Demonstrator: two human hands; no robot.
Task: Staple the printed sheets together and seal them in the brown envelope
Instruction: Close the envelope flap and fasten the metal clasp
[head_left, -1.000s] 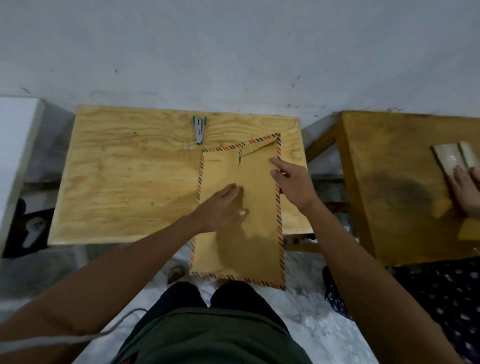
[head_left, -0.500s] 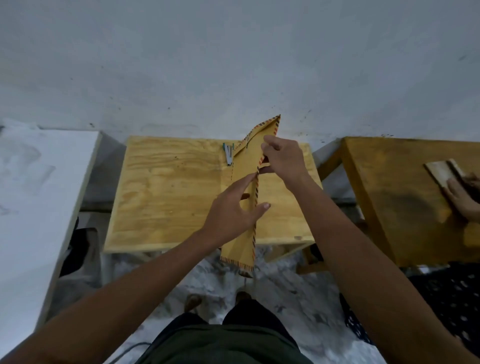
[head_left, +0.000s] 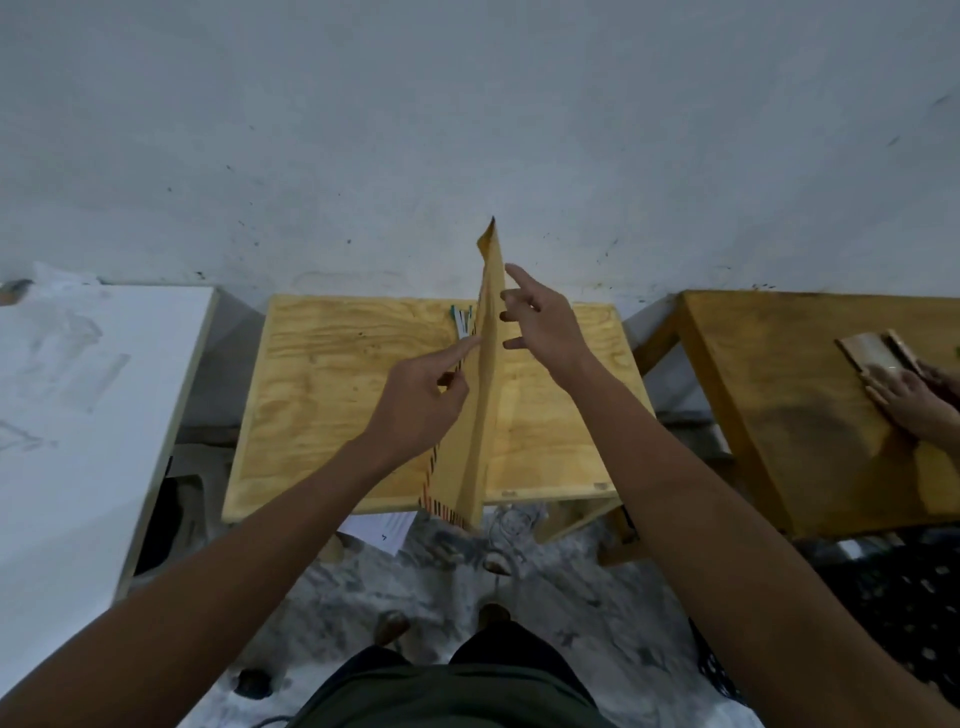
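Head view: I hold the brown envelope (head_left: 483, 395) on edge above the worktop (head_left: 332, 405). My left hand (head_left: 415, 405) pinches its striped border at 9 o'clock; my right hand (head_left: 540, 322), fingers spread, only rests against it at 3. A loose pinch could drop it. The stapler (head_left: 462, 325) lies at 12.

A light plywood table (head_left: 332, 395) stands against a grey-white wall (head_left: 467, 130). A white board surface (head_left: 78, 415) lies beside its left edge. A darker wooden table (head_left: 779, 395) stands beside its right edge; another person's hand (head_left: 906, 397) presses a wooden block (head_left: 872, 351) near that table's far right edge.
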